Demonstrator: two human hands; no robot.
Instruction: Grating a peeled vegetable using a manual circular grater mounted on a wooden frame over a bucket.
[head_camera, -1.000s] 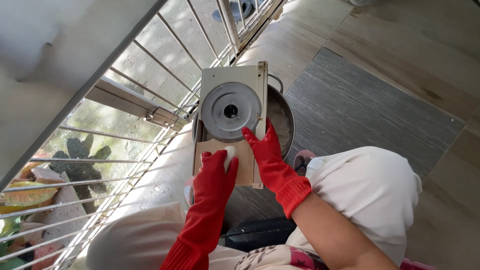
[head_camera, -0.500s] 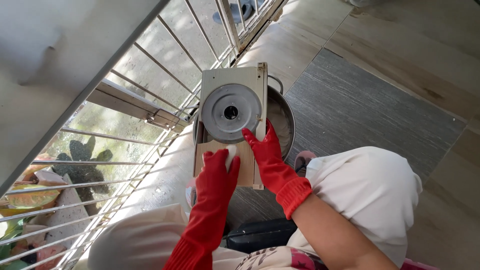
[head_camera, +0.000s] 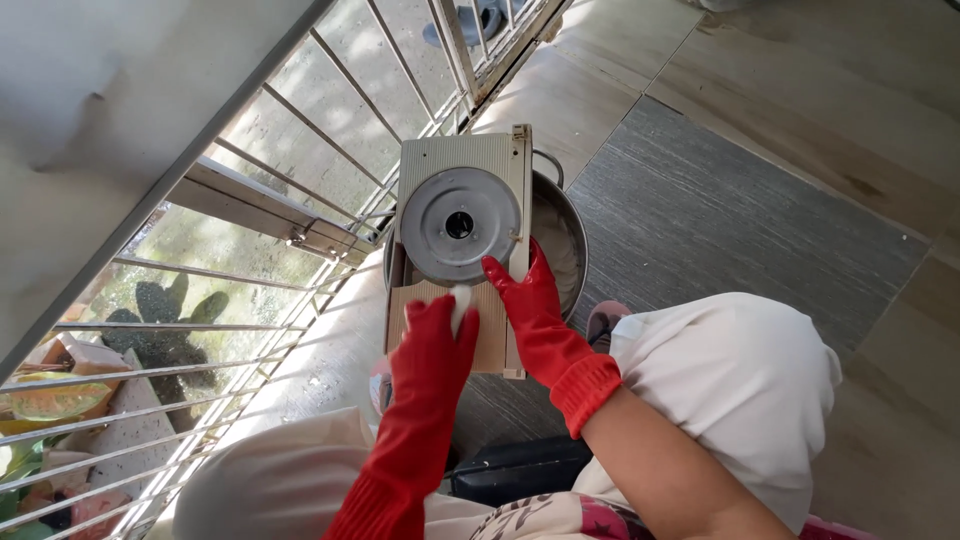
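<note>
The left hand (head_camera: 432, 345), in a red rubber glove, has its grip closed on a small white pad (head_camera: 460, 304), pressed against the beige slicer (head_camera: 462, 160) just below its round metal blade (head_camera: 460, 225). The right hand (head_camera: 525, 300), also gloved, has its grip spread wide along the slicer's edge, just right of the pad. Behind that grip the slicer rests over a steel basin (head_camera: 565, 240) on the floor (head_camera: 720, 210).

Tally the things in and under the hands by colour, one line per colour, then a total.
Red: 2, the glove on the left hand and the glove on the right hand
White: 1, the small sponge
Beige: 1, the slicer body
Silvery metal: 2, the round blade disc and the basin beneath
Total: 6
</note>
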